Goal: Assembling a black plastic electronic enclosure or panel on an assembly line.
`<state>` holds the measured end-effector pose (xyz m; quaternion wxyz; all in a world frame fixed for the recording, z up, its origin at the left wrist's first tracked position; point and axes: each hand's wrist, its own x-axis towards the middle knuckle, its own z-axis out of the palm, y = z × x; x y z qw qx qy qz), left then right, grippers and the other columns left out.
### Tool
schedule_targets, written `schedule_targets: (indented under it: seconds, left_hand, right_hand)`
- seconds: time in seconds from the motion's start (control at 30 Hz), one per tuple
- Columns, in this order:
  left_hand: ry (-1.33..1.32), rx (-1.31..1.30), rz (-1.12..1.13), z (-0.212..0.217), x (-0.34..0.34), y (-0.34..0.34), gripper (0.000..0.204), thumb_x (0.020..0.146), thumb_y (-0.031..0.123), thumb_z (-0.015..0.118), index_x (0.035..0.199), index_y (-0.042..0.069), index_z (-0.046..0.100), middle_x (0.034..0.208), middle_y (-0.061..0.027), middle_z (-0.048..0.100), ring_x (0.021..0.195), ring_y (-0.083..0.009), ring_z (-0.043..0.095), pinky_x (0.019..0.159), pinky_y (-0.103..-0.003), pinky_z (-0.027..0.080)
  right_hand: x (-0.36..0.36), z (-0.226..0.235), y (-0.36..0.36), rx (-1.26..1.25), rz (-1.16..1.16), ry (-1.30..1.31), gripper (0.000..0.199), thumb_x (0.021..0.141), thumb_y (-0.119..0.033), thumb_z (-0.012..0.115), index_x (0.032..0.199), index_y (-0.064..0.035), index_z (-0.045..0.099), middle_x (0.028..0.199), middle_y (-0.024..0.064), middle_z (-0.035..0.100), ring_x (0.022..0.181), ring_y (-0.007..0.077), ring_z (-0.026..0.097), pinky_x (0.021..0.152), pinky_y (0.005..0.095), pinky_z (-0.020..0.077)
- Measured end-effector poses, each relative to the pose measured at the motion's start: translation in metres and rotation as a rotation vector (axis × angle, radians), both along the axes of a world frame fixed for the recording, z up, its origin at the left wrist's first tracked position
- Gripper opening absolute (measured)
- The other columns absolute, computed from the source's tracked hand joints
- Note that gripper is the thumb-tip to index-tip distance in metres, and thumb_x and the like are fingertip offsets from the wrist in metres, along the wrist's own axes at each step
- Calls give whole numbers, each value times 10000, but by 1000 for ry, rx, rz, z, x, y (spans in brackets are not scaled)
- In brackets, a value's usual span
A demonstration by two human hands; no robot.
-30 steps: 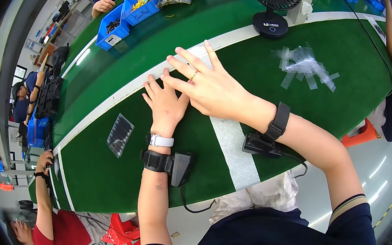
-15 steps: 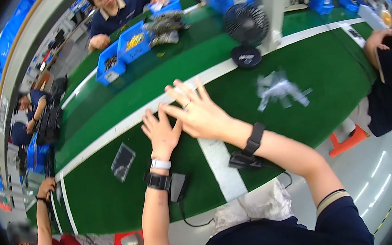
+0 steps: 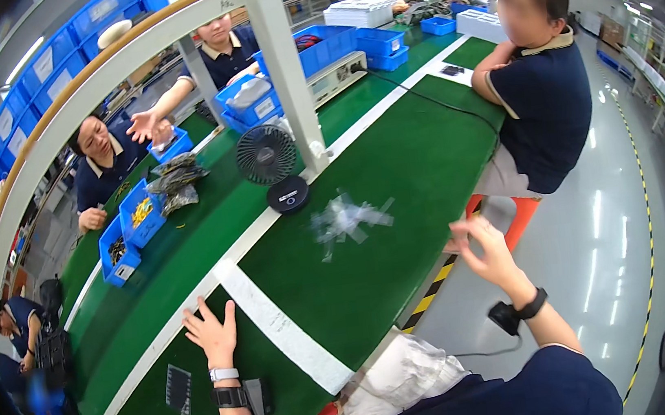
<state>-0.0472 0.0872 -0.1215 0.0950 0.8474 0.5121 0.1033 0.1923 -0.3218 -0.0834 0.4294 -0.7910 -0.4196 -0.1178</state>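
My left hand (image 3: 213, 336) is over the green tabletop (image 3: 309, 292) with its fingers spread, holding nothing, close to the pale strip (image 3: 290, 339) that crosses the table. A small dark rectangular sheet (image 3: 178, 389) lies to its left. Past the table's right edge, my right hand (image 3: 487, 254) is raised above the grey floor. Its fingers are loosely bent and apart, and nothing shows in them. Between the hands, farther away, a loose heap of clear plastic pieces (image 3: 346, 221) lies on the green surface. Each of my wrists carries a black strap with a small box.
A black fan (image 3: 268, 159) stands by a white post (image 3: 284, 73). Blue bins (image 3: 141, 213) with small parts and dark bags (image 3: 178, 180) sit across the table. A co-worker (image 3: 542, 102) sits at the right with folded arms; others work opposite. Cables (image 3: 445, 117) cross the table.
The view has swung to the right. My right hand has left my left hand and moved right, out past the table's edge. My left hand stays over the table, fingers spread.
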Motion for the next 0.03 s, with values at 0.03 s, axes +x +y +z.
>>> schedule_targets:
  seconds: [0.03]
  left_hand:
    - [-3, -13, -7, 2, 2, 0, 810, 787, 628, 493, 1394, 138, 276, 1417, -305, 137, 1318, -466, 102, 1031, -601, 82]
  right_hand:
    - [-2, 2, -7, -2, -20, -7, 375, 676, 70, 555, 1029, -52, 585, 976, 107, 585, 866, 264, 588, 834, 344, 461]
